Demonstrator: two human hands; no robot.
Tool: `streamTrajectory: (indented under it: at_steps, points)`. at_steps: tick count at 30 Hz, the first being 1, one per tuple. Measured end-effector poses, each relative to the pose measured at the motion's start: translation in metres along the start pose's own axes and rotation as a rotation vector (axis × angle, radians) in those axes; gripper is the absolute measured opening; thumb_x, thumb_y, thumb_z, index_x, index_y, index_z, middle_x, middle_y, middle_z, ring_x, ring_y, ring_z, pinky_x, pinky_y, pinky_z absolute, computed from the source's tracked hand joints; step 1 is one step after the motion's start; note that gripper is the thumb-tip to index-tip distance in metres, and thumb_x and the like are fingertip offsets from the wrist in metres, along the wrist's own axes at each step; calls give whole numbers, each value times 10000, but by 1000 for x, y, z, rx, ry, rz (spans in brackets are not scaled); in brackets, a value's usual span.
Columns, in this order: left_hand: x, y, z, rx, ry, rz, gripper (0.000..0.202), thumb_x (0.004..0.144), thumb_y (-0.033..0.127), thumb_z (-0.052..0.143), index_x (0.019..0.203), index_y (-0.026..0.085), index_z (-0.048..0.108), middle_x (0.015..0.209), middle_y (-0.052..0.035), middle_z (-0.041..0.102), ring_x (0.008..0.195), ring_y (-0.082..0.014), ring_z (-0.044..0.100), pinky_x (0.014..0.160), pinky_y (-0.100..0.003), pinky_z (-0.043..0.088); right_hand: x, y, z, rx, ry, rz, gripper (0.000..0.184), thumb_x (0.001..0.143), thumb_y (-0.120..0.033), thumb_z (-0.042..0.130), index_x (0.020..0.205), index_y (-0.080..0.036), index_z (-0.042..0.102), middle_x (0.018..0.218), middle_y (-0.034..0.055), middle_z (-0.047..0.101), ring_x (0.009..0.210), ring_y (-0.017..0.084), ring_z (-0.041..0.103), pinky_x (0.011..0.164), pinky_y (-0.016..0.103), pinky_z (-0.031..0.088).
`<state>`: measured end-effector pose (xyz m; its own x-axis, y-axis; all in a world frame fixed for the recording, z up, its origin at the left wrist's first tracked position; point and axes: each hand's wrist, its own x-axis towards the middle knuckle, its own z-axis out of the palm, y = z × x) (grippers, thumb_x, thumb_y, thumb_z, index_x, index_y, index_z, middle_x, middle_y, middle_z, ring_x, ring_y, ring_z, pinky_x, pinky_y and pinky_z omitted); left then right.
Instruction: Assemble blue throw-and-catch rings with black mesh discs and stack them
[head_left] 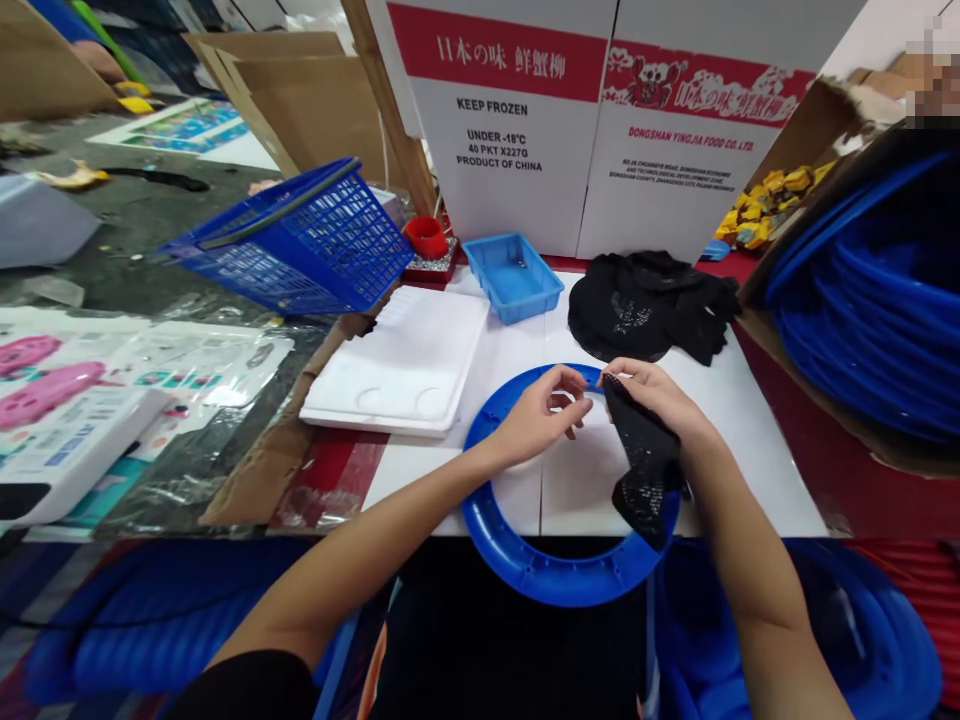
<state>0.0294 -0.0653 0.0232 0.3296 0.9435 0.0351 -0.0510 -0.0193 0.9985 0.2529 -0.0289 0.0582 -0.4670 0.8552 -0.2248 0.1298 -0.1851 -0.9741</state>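
A blue plastic ring (499,535) lies flat at the table's front edge, partly overhanging it. My right hand (660,395) pinches the top corner of a piece of black mesh fabric (646,465), which hangs over the ring's right side and hides part of it. Above the ring's upper inner edge is my left hand (551,412), its fingers loosely curled and apart from the thumb, with nothing visible between them. Behind the ring, more black fabric (630,310) with a shiny pattern is heaped on the white board.
A light blue tray (517,285) and a white foam piece (409,360) lie beyond the ring. Left of them a blue basket (300,250) leans over. Printed cartons (517,190) wall the back. At right, a carton holds coiled blue tubing (862,330).
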Motion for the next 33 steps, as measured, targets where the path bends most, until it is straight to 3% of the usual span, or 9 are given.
streamTrajectory:
  at_steps: [4, 7, 9, 12, 15, 19, 25, 28, 33]
  points:
    - [-14, 11, 6, 258, 5, 305, 347, 969, 498, 744, 1003, 210, 554, 971, -29, 610, 802, -155, 602, 746, -327, 559, 4, 10, 15, -193, 247, -85, 353, 947, -558, 732, 951, -212, 662, 655, -23, 631, 538, 123, 505, 485, 226, 332]
    - [-12, 3, 3, 670, -140, 376, 436, 871, 535, 848, 997, 203, 594, 1028, -55, 618, 903, -217, 594, 814, -368, 533, 5, 14, 20, -195, 156, -131, 330, 957, -522, 743, 924, -201, 673, 690, -6, 672, 581, 128, 563, 495, 218, 363]
    - [-6, -3, -4, 839, -158, 361, 320, 936, 450, 787, 952, 195, 594, 1028, -68, 612, 945, -240, 593, 835, -374, 511, 4, 12, 17, -150, 81, -138, 339, 951, -527, 764, 931, -202, 667, 718, 3, 703, 600, 142, 620, 498, 220, 419]
    - [5, -3, -20, 780, -257, 314, 192, 989, 317, 698, 888, 191, 595, 971, -48, 614, 921, -216, 587, 832, -346, 476, 3, 7, 3, -113, 26, -127, 346, 954, -536, 776, 972, -214, 651, 658, -6, 704, 518, 165, 652, 447, 235, 463]
    - [10, 11, -35, 452, -375, 151, 314, 941, 435, 771, 871, 191, 587, 853, 8, 588, 803, -163, 550, 764, -301, 443, 3, 6, -14, -52, -89, -95, 335, 967, -519, 782, 993, -217, 638, 501, -54, 605, 361, 138, 540, 358, 213, 377]
    - [9, 27, -45, 74, -358, -72, 403, 940, 547, 756, 910, 181, 588, 857, 15, 608, 783, -137, 558, 751, -274, 433, 5, 11, -34, 31, -209, -89, 371, 900, -484, 869, 970, -187, 659, 550, -53, 609, 375, 75, 465, 351, 170, 315]
    - [10, 20, -49, -6, -290, -69, 430, 926, 567, 774, 881, 174, 605, 802, 25, 578, 741, -118, 557, 731, -253, 435, 5, 19, -66, -80, -452, 27, 477, 841, -442, 919, 1135, -174, 656, 570, -86, 580, 385, 74, 483, 345, 153, 331]
    - [15, 11, -49, 127, -236, -13, 402, 959, 571, 712, 921, 179, 635, 831, 2, 627, 778, -152, 606, 756, -281, 481, 3, 19, -75, -214, -551, 133, 571, 858, -427, 902, 1285, -188, 608, 643, -60, 653, 417, 92, 543, 333, 149, 328]
    - [17, -5, -43, 780, -157, 288, 283, 1083, 407, 544, 1036, 194, 723, 964, -53, 741, 900, -216, 674, 863, -343, 504, 3, 13, -64, -377, -533, 213, 631, 875, -426, 863, 1387, -180, 587, 628, -77, 624, 414, 91, 521, 334, 162, 319]
